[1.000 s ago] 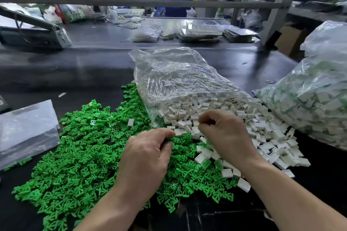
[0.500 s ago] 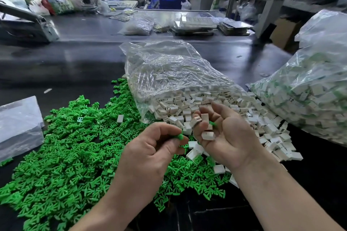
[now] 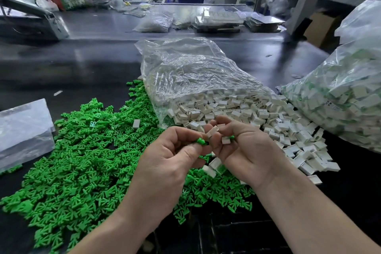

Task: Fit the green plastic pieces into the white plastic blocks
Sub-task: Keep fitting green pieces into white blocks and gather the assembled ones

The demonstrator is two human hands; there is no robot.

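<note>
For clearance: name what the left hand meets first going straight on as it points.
Likely the white block held by the right hand; the left hand, pinching a green piece, points at it. Depth unclear.

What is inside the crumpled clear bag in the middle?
White blocks fill the near end of the clear bag and spill out. Creases and glare at its far end hide whether more lie there.
</note>
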